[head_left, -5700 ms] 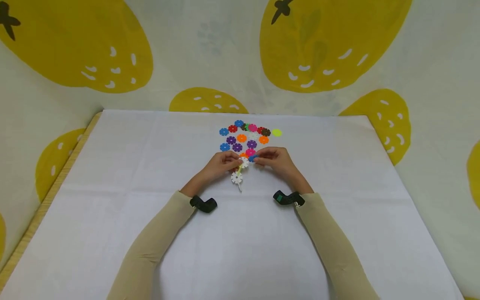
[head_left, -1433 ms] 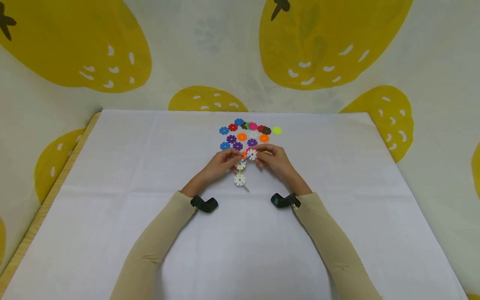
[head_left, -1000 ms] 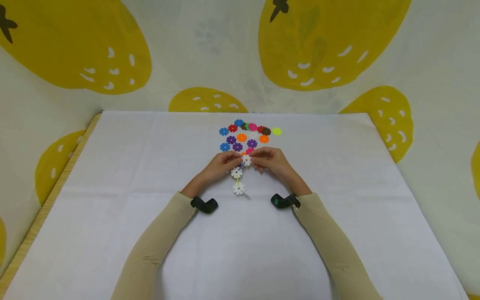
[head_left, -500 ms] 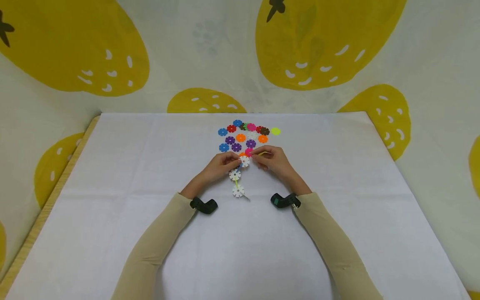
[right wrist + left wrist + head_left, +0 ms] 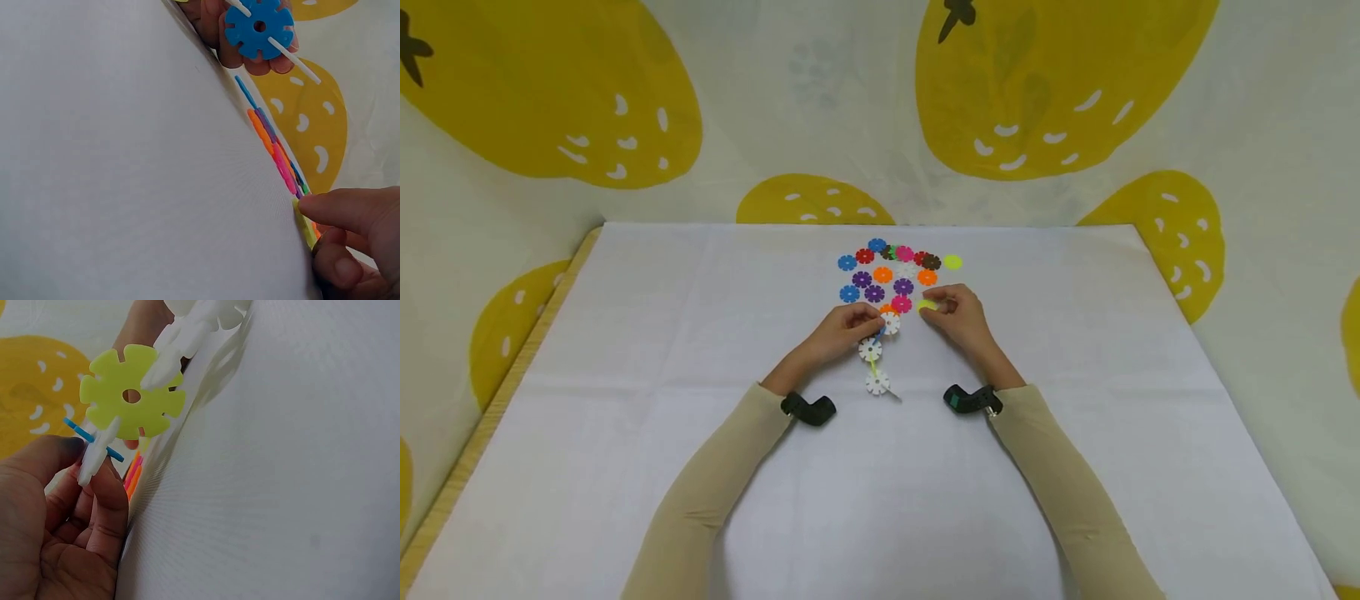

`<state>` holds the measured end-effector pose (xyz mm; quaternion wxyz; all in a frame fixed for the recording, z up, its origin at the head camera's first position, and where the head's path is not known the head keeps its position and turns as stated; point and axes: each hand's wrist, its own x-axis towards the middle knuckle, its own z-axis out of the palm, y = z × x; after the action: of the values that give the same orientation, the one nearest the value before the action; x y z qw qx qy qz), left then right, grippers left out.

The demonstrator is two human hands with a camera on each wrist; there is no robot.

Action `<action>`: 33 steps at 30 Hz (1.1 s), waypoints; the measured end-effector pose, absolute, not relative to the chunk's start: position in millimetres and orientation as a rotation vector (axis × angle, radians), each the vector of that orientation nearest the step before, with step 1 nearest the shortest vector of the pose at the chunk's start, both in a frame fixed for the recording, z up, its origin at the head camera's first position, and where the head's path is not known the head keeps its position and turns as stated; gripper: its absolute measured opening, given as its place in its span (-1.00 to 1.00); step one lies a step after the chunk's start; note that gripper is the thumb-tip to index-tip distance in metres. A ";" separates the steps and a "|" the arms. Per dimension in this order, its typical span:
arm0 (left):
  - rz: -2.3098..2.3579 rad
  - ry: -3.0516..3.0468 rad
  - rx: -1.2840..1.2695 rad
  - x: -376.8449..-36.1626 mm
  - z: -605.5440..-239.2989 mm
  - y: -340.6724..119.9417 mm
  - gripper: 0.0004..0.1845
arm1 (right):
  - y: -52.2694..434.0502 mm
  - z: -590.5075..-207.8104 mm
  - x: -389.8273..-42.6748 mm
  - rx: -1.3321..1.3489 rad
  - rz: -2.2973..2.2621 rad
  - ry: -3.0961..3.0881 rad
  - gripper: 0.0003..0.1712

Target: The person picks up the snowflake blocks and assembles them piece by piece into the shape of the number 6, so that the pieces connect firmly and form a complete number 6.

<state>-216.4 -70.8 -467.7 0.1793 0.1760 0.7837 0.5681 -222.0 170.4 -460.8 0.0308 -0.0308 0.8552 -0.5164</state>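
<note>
Head view: both hands sit at centre frame on a white tablecloth (image 5: pixel 625 350), just below a cluster of loose coloured discs (image 5: pixel 887 271). Left hand (image 5: pixel 842 329) pinches the upper end of a joined chain of snowflake discs (image 5: pixel 872 350); the chain runs down and slightly left from the fingertips, three white discs face up, linked edge-on by a blue and a yellow-green piece. Lowest white disc lies on the cloth, near the left wrist.

Left wrist view: thumb and fingers (image 5: pixel 94 487) are curled around a white disc with a blue disc slotted across it; a yellow-green disc (image 5: pixel 132 392) stands upright in mid frame, more white pieces running off at the top.

Right hand (image 5: pixel 958 317) is apart from the chain, to its right. It pinches a single yellow-green disc (image 5: pixel 927 306) between thumb and forefinger, low against the cloth, just beside the pink disc (image 5: pixel 901 304) at the cluster's lower edge.

Right wrist view: fingertips at lower right grip the thin yellow-green edge (image 5: pixel 305 230); the blue chain disc (image 5: pixel 259 27) shows at top, held by the other hand.

Another yellow-green disc (image 5: pixel 953 263) lies alone at the cluster's right.
</note>
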 end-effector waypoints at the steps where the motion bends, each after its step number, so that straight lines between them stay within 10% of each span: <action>1: 1.605 2.216 0.499 -216.4 -467.5 -70.8 -0.73 | 170.2 -460.6 -222.2 -0.079 -1.567 2.648 -0.65; 33: 1.646 2.197 0.502 -216.0 -464.6 -73.4 -0.71 | 170.1 -456.0 -219.8 -0.350 -1.818 2.239 -0.74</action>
<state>-216.0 -73.4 -464.6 0.1745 0.1772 0.7753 0.5806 -219.8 170.1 -456.0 0.1181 -0.1195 0.7653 -0.6214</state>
